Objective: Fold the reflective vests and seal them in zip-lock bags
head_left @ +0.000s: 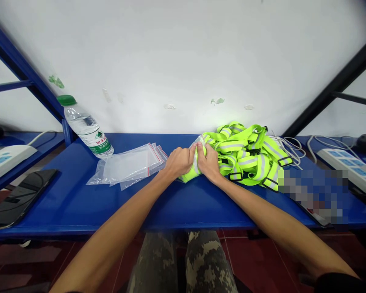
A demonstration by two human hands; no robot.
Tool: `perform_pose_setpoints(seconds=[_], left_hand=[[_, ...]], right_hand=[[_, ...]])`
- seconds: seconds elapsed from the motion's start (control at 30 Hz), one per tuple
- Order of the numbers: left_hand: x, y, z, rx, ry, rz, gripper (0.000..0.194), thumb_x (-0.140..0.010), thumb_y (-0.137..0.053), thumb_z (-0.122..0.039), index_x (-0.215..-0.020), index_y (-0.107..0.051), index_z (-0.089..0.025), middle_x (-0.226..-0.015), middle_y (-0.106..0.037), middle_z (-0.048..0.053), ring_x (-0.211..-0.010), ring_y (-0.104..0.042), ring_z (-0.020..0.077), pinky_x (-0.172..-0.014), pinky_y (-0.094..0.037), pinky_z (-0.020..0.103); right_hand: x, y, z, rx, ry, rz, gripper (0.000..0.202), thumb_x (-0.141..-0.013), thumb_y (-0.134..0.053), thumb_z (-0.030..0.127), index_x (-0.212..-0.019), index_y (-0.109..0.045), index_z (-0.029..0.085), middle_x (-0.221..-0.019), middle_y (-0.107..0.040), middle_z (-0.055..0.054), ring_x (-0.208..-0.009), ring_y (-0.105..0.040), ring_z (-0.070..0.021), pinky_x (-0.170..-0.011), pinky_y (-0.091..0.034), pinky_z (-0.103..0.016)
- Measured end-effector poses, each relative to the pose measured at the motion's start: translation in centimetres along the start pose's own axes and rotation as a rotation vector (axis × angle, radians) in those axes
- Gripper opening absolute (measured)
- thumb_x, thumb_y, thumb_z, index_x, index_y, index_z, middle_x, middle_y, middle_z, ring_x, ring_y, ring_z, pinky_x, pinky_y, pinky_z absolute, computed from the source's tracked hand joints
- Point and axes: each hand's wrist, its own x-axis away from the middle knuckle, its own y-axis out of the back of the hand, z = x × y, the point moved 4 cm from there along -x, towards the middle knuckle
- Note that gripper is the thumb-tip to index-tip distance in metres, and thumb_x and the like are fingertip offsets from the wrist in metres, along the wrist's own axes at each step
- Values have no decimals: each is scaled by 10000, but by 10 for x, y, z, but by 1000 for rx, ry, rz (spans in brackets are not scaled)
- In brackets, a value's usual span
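Note:
Between my two hands is a clear plastic bag point(191, 173) with a folded neon yellow-green reflective strap in it. My left hand point(180, 161) is closed on the bag's left side, knuckles up. On the other side my right hand point(209, 162) grips it, with the thumb pressed near the upper edge. My fingers hide much of the bag. Just right of my right hand lies a heap of neon reflective straps point(244, 152) with black buckles. Left of my left hand, several flat zip bags point(128, 165) with red seal lines lie overlapped.
A water bottle point(88, 130) with a green cap stands at the back left of the blue table point(110, 211). A dark phone point(21, 199) lies at the left edge. White cables point(293, 148) and a power strip point(350, 167) are on the right. Behind is a white wall point(177, 61).

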Motion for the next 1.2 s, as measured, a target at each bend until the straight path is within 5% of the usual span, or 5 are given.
perform_pose_setpoints(seconds=[0.23,0.53,0.67,0.87,1.2], left_hand=[[-1,-2,1,57,26,-57,707,-1017,-138,-468,-838,-729,-125,-817,-721,194,-838,-683,277,-779,-435,348],[4,29,14,418,335,-550,627,-918,-334,-691,-1105,-621,-166,-1014,-712,121,-947,-641,257,-832,-437,334],[-2,13,23,730,414,-460,664,-834,-393,-779,-769,-623,-160,-704,-651,60,-687,-600,195,-636,-434,287],[-1,2,12,982,232,-360,557,-719,-643,-704,-628,-577,-159,-594,-573,3,-538,-503,114,-492,-357,229],[4,-4,13,794,385,-556,566,-847,-556,-594,-467,-462,-186,-471,-521,22,-460,-470,123,-456,-298,253]], right_hand=[[-2,3,6,5,24,-14,366,-958,-363,485,-670,-316,265,-594,-448,-17,-579,-414,-198,-593,-302,-337],[-11,21,-5,-95,-210,-189,333,-986,-289,485,-812,-437,242,-805,-559,-87,-804,-528,-253,-792,-415,-412],[-10,13,-10,-319,-211,-139,403,-952,-340,591,-937,-506,225,-928,-593,-84,-907,-572,-240,-828,-462,-400],[-11,0,-11,-657,-202,10,621,-713,-691,640,-1153,-565,220,-994,-659,-42,-904,-626,-215,-783,-530,-346],[-2,-8,-5,-680,-294,-57,433,-643,-775,546,-782,-637,160,-724,-655,-18,-618,-556,-149,-568,-482,-276]])
